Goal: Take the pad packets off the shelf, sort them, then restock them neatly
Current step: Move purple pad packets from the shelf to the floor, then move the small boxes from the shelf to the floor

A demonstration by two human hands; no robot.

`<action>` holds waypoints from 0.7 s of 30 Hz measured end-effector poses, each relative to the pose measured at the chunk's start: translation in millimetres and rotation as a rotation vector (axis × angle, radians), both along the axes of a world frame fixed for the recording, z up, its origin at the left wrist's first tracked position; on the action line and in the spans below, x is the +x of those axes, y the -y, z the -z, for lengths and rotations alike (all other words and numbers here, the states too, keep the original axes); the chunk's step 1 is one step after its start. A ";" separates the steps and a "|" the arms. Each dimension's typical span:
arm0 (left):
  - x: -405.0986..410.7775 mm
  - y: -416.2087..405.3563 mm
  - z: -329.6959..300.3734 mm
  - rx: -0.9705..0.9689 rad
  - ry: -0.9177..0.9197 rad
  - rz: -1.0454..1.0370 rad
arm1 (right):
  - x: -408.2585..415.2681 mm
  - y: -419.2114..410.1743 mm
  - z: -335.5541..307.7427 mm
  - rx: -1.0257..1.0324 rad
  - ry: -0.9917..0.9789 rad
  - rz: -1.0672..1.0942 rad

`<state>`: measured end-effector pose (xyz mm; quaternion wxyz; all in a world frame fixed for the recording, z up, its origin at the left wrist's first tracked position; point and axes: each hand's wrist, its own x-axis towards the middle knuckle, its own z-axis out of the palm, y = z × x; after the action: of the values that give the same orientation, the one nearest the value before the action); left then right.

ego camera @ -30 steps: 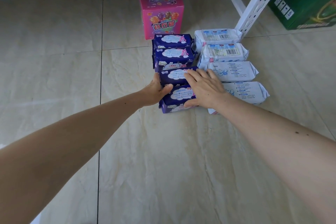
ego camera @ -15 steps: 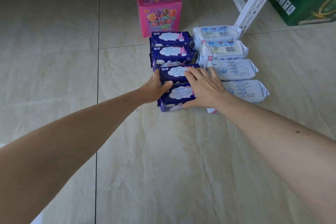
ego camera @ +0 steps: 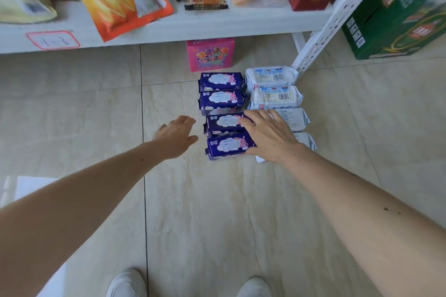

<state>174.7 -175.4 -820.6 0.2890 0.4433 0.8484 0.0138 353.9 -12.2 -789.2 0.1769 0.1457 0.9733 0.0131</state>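
At frame centre, the right hand (ego camera: 270,136) lay flat with fingers (ego camera: 252,119) spread and straight over the two nearest purple pad packets (ego camera: 229,135), holding nothing, while the left hand (ego camera: 175,136) hung just left of them, fingers loosely relaxed, apart from the packets and gripping nothing. Four purple packets ran in a column up the floor tiles (ego camera: 193,212) with a column of white pad packets (ego camera: 274,87) touching on their right, a pink box (ego camera: 210,54) behind them under the white shelf (ego camera: 169,28), green carton (ego camera: 395,19) at upper right.
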 end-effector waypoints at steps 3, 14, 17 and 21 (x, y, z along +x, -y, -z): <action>-2.3 7.0 -84.9 -0.007 -0.030 0.040 | -1.6 0.2 -85.0 -0.022 0.021 0.006; -51.1 18.5 -448.3 0.050 -0.118 0.056 | -39.6 2.4 -451.7 0.026 0.013 0.007; -72.0 21.8 -529.8 0.059 -0.142 0.061 | -59.4 11.8 -534.7 0.067 -0.038 -0.019; -100.7 27.6 -617.4 0.116 -0.177 0.104 | -84.8 32.8 -618.4 0.098 -0.122 -0.011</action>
<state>74.0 -203.1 -203.2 0.1873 0.5022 0.8442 0.0087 269.1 -45.0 -170.9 0.1099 0.1494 0.9812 0.0529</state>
